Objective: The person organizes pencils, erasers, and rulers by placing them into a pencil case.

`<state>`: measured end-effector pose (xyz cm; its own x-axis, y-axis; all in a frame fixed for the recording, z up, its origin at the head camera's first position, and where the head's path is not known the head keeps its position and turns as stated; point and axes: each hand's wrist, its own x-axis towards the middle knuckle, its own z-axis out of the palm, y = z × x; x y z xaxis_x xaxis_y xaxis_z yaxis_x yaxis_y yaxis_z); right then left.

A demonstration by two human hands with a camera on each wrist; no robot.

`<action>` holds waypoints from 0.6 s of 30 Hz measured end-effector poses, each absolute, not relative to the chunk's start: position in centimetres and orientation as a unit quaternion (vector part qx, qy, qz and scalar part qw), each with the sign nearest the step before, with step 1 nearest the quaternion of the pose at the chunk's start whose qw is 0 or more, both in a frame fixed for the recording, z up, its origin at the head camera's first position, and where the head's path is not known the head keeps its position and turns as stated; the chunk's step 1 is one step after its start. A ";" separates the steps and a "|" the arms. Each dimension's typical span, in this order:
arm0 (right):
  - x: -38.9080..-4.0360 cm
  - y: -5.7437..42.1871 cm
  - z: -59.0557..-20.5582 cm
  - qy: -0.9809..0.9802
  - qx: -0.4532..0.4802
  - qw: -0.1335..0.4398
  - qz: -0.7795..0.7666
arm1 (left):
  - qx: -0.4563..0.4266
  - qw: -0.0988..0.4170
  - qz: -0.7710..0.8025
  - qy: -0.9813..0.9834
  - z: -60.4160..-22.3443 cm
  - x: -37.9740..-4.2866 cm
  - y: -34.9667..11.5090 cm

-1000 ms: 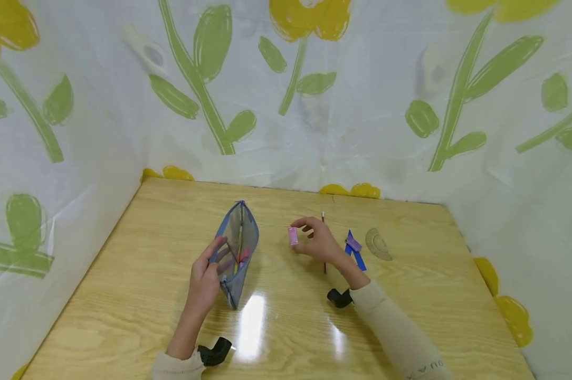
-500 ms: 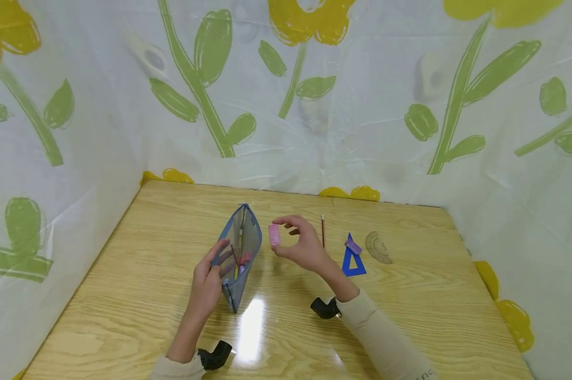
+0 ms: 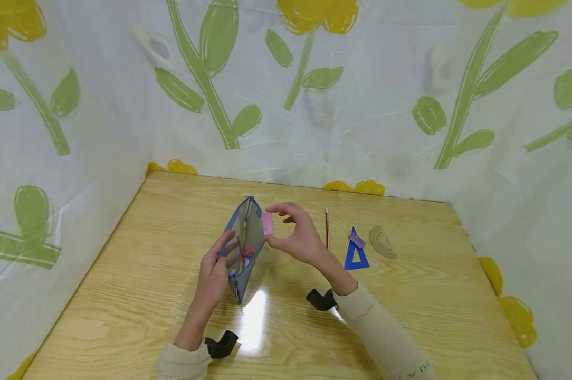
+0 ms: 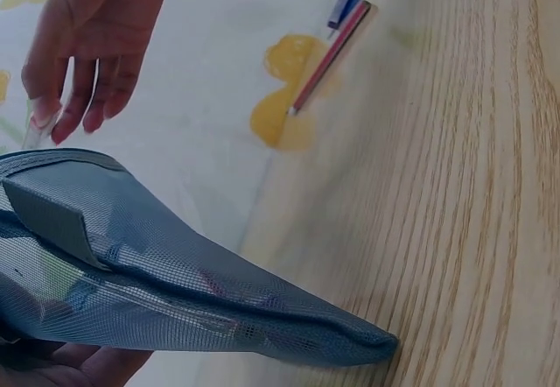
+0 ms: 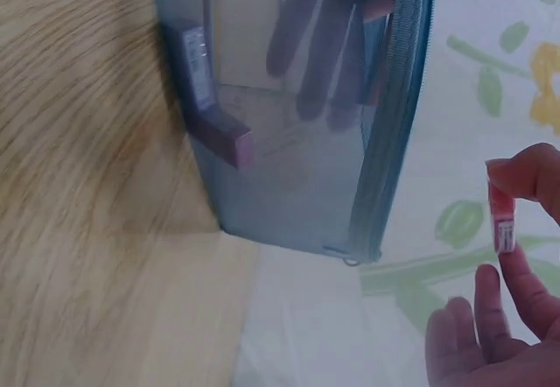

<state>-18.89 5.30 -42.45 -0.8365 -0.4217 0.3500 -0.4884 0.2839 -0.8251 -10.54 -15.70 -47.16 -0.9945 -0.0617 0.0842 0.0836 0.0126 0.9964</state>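
Observation:
My left hand (image 3: 213,277) holds a blue-grey mesh pencil case (image 3: 239,287) by its left side, fingers inside the opening. The zipped mouth gapes upward. Inside lie a yellow pencil (image 3: 241,263) and a pink piece (image 3: 250,250); through the mesh in the right wrist view a pinkish-purple block (image 5: 229,137) shows low down. My right hand (image 3: 301,237) pinches a pink eraser (image 3: 267,224) between thumb and forefinger, at the right edge of the case's mouth. A white barcode label (image 5: 505,235) marks the eraser's end in the right wrist view.
Right of my right hand, a red-striped pencil (image 3: 327,227) lies on the wooden table (image 3: 433,295). Beyond it are a blue set square (image 3: 350,258) with a purple eraser (image 3: 356,240) on it, and a clear protractor (image 3: 382,241). Flower-patterned sheeting (image 3: 381,121) encloses the table.
My right hand has carried the pink eraser left, from above the table to the edge of the pencil case. The left hand keeps its hold on the case, almost in place.

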 end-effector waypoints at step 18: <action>-19.9 3.4 -42.4 -0.840 0.277 0.031 0.465 | -0.004 0.048 -0.699 -0.714 -47.2 -10.5 -15.6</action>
